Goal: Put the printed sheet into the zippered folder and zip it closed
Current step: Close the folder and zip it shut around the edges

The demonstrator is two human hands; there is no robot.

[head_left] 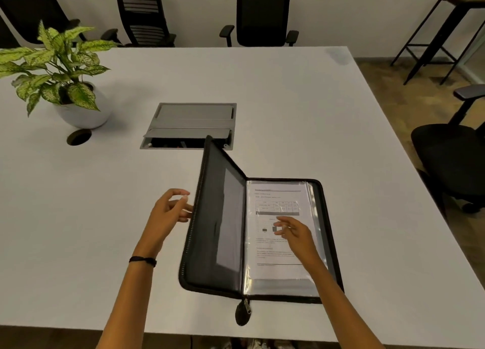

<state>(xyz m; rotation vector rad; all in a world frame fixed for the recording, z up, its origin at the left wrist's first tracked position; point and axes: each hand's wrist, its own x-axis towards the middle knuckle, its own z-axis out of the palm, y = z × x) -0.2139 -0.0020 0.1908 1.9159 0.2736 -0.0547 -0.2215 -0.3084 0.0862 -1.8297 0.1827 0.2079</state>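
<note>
My right hand (296,233) lies open, with relaxed fingers resting on the printed sheet (273,196). The sheet is already inside the zippered folder (223,217), on its right half, under what looks like a clear plastic pocket. I think the paper is light and floppy and the plastic is slippery, so I should press it flat and not pull it.

My left hand (170,209) is also open, with fingers loosely bent and gripping nothing, just beside the outer edge of the raised left cover; I cannot tell if it touches. The cover looks quite stiff, so its outer edge is a good place to hold.

The 2 halves must still close. The zipper pull (246,306) hangs at the near end of the spine, over the table (262,86).
</note>
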